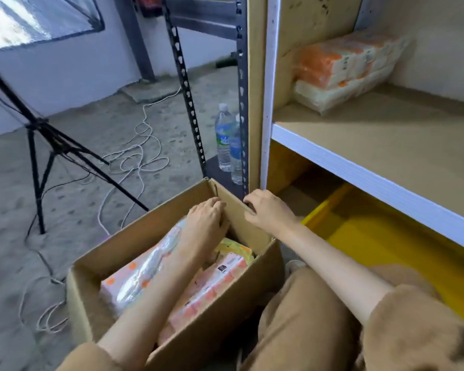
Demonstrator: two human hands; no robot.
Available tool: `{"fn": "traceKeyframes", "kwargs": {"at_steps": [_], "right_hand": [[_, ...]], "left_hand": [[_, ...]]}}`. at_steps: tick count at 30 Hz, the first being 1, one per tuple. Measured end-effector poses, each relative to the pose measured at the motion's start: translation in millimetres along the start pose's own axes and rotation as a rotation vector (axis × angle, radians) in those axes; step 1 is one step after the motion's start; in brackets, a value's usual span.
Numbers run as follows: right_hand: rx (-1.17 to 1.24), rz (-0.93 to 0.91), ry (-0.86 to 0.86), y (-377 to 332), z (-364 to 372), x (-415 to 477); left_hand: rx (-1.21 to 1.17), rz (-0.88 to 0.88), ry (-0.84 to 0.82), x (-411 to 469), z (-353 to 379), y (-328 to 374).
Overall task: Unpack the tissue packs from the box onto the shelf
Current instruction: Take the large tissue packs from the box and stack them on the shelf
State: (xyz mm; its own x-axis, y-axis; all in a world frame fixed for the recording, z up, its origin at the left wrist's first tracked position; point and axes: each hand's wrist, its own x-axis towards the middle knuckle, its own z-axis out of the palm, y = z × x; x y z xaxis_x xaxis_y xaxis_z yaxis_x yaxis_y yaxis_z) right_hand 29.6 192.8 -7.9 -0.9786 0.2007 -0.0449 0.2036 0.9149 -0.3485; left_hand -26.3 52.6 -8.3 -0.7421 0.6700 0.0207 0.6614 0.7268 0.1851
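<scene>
An open cardboard box sits on the floor. No writing on the orange-and-white tissue packs inside is readable. The left hand reaches into the box's far end above the packs, fingers curled; whether they grasp anything is unclear. The right hand grips the box's far flap. More packs lie on the shelf beyond the box.

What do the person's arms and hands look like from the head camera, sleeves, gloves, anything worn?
Both hands are bare: no gloves, rings or watch show on the left hand or the right hand. The forearms are uncovered. Tan, soft-looking sleeves are pushed up near the elbows, and the right one carries a dark smudge. The trousers are a matching tan.
</scene>
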Motion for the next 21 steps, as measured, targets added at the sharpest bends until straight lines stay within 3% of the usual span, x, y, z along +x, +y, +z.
{"fn": "traceKeyframes", "kwargs": {"at_steps": [6,12,17,21], "right_hand": [[-0.017,-0.146,-0.171,-39,61,19],[-0.169,-0.417,-0.309,-81,105,45],[-0.316,-0.61,-0.412,-117,131,71],[-0.379,-0.644,-0.466,-126,144,86]], "left_hand": [[-0.096,-0.186,-0.06,-63,35,-60],[-0.186,-0.455,-0.109,-83,58,-112],[-0.182,-0.494,-0.097,-81,68,-122],[-0.157,-0.553,-0.147,-85,73,-129]]}}
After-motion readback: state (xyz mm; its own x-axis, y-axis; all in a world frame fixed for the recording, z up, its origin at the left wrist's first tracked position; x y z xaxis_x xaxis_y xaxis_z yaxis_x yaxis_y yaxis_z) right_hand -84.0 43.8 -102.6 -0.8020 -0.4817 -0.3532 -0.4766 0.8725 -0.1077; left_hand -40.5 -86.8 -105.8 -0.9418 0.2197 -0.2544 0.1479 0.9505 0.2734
